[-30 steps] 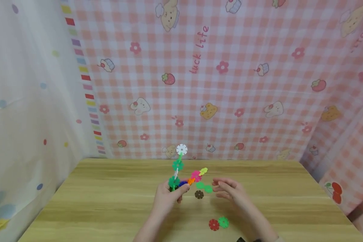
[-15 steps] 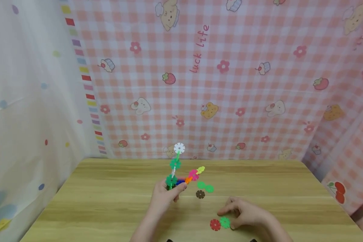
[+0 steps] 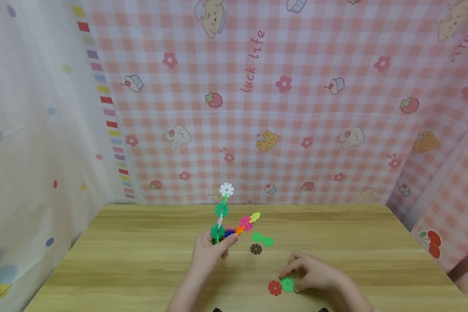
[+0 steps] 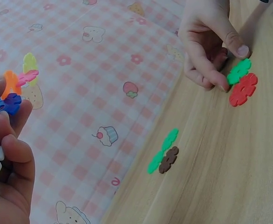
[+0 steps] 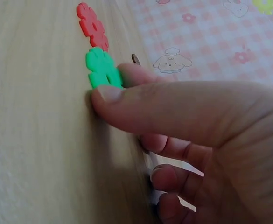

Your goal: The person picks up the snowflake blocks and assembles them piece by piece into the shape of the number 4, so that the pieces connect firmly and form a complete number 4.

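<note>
My left hand (image 3: 211, 250) holds a linked chain of plastic snowflake discs above the table. One branch rises through green discs (image 3: 222, 210) to a white disc (image 3: 226, 189). The other branch runs from blue through orange and a pink disc (image 3: 246, 223) to a yellow disc (image 3: 255, 216). Part of the chain is hidden by the fingers. Down at the table, my right hand (image 3: 316, 271) pinches a green snowflake disc (image 5: 103, 69) at its edges between thumb and forefinger. A red snowflake disc (image 3: 274, 287) lies right beside it, touching or nearly so.
Two light green discs (image 3: 263, 239) and a brown disc (image 3: 256, 249) lie mid-table, between the hands and farther back. The wood-grain table (image 3: 140, 260) ends at a pink checked cloth (image 3: 288, 112) behind, with more cloth at both sides.
My right hand has come down and toward me from beside the light green discs to the green disc near the red one. The left hand has drifted slightly left with the chain.
</note>
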`<move>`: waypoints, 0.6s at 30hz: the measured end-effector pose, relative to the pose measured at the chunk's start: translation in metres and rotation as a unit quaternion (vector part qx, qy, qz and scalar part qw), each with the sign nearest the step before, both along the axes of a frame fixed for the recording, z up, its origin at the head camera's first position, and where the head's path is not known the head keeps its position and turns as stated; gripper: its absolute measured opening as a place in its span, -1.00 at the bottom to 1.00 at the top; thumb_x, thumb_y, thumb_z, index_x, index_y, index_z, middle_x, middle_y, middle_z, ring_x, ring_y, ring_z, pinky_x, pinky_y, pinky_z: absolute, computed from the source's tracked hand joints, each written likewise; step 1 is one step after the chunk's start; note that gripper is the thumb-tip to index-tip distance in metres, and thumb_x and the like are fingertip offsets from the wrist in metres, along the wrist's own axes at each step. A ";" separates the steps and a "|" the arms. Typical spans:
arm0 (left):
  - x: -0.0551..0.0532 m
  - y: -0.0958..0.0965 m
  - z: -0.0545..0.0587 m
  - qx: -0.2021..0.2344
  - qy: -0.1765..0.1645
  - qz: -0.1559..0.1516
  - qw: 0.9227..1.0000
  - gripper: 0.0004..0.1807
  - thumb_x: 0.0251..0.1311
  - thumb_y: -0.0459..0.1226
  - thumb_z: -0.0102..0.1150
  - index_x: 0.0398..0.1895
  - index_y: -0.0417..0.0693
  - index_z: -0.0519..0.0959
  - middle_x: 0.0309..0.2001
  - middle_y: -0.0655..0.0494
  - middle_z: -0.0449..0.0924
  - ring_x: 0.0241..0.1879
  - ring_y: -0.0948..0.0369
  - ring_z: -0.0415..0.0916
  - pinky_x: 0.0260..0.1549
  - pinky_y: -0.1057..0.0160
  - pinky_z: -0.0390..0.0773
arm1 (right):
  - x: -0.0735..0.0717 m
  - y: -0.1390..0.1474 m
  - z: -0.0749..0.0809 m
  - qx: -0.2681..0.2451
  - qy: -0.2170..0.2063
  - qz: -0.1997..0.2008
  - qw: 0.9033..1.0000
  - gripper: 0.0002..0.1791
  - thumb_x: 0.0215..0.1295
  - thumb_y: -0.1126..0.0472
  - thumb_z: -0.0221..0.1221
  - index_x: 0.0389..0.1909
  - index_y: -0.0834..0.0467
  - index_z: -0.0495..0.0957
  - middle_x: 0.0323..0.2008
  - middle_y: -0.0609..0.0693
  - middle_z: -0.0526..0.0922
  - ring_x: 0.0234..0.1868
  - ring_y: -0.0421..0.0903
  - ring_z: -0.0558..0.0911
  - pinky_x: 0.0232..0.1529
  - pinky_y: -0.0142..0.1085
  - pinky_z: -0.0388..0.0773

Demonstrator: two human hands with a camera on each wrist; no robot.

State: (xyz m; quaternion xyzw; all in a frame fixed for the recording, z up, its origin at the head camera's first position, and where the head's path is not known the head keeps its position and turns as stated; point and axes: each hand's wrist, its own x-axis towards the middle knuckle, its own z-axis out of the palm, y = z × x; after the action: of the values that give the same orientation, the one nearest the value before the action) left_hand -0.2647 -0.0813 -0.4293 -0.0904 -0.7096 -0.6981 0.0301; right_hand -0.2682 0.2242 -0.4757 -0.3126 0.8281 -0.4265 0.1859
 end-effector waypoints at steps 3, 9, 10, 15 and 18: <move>-0.001 0.000 0.000 0.001 -0.003 0.000 1.000 -0.71 0.08 -0.19 0.41 -0.18 -0.16 0.67 -0.45 0.03 0.61 -0.65 0.30 0.36 -0.61 0.43 0.43 | 0.000 -0.001 0.000 0.007 0.011 -0.005 1.000 -0.64 -0.11 0.32 0.40 -0.19 0.04 0.68 -0.20 -0.04 0.47 -0.22 -0.17 0.36 -0.26 -0.37 0.34; 0.000 0.000 0.003 0.003 -0.002 0.012 1.000 -0.70 0.07 -0.19 0.42 -0.19 -0.18 0.67 -0.43 0.05 0.63 -0.66 0.30 0.36 -0.62 0.43 0.44 | -0.001 -0.002 -0.001 -0.003 0.016 -0.007 1.000 -0.67 -0.08 0.36 0.38 -0.25 0.05 0.59 -0.28 -0.07 0.51 -0.29 -0.21 0.41 -0.30 -0.39 0.40; 0.000 0.000 0.003 0.002 -0.002 0.013 1.000 -0.70 0.06 -0.18 0.43 -0.19 -0.17 0.67 -0.43 0.05 0.63 -0.66 0.31 0.36 -0.62 0.43 0.44 | -0.001 -0.002 -0.001 -0.013 0.005 -0.008 1.000 -0.70 -0.05 0.38 0.36 -0.27 0.08 0.58 -0.31 -0.08 0.52 -0.32 -0.22 0.42 -0.33 -0.40 0.41; 0.001 0.001 0.004 0.002 -0.003 0.010 1.000 -0.68 0.05 -0.18 0.43 -0.19 -0.19 0.67 -0.43 0.05 0.63 -0.65 0.31 0.36 -0.62 0.44 0.42 | -0.004 -0.001 0.003 -0.076 -0.054 -0.006 0.996 -0.85 0.07 0.48 0.23 -0.31 0.28 0.55 -0.42 -0.03 0.60 -0.46 -0.27 0.48 -0.44 -0.44 0.47; 0.001 0.002 0.003 0.004 -0.002 0.013 1.000 -0.69 0.06 -0.20 0.43 -0.20 -0.21 0.66 -0.43 0.05 0.63 -0.65 0.31 0.36 -0.62 0.44 0.42 | -0.009 0.001 0.014 -0.108 -0.049 -0.032 0.992 -0.82 0.13 0.45 0.21 -0.22 0.38 0.57 -0.36 0.03 0.66 -0.41 -0.23 0.57 -0.37 -0.38 0.57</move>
State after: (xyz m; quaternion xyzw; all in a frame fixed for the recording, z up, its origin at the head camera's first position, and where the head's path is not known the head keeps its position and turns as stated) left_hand -0.2635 -0.0797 -0.4260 -0.0795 -0.7077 -0.7009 0.0387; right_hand -0.2771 0.2251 -0.4620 -0.2831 0.7768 -0.5336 0.1781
